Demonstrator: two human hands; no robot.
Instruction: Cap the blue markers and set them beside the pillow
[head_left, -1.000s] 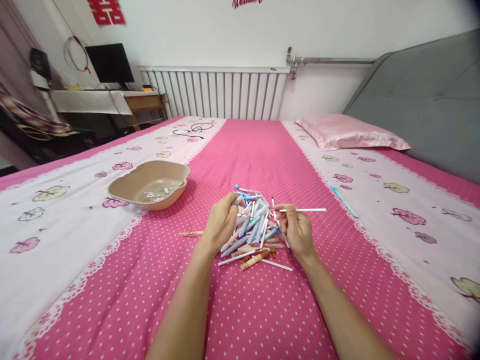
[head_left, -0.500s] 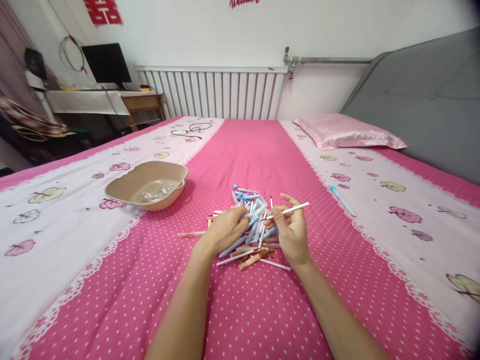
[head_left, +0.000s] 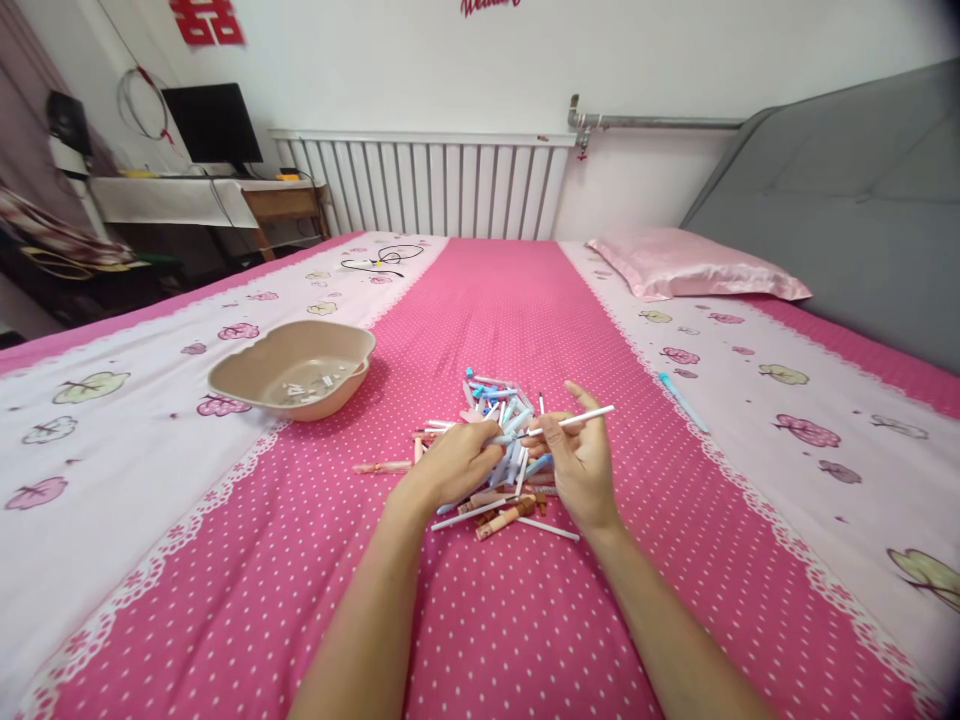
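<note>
My right hand [head_left: 583, 460] pinches a white pen refill [head_left: 585, 417] between thumb and fingers, its dark tip pointing left. Closed around a pale blue pen barrel [head_left: 504, 438], my left hand [head_left: 461, 462] meets that tip; whether the tip is inside the barrel I cannot tell. Beneath both hands lies a heap of loose pen parts [head_left: 517, 470], with barrels, white refills and blue caps. A brown-and-tan pen [head_left: 504, 520] and another white refill [head_left: 469, 514] lie at the near edge of the heap.
A beige basin [head_left: 292, 365] with small white pieces inside stands left of the heap. To the right lies a light blue pen [head_left: 682, 402]. Farther off are a black cable [head_left: 382, 260] and a pink pillow [head_left: 694, 263] on the pink bedspread [head_left: 495, 630].
My left hand has lifted slightly from the heap, bringing the pale blue barrel to the tip of the white refill. My right hand has barely moved.
</note>
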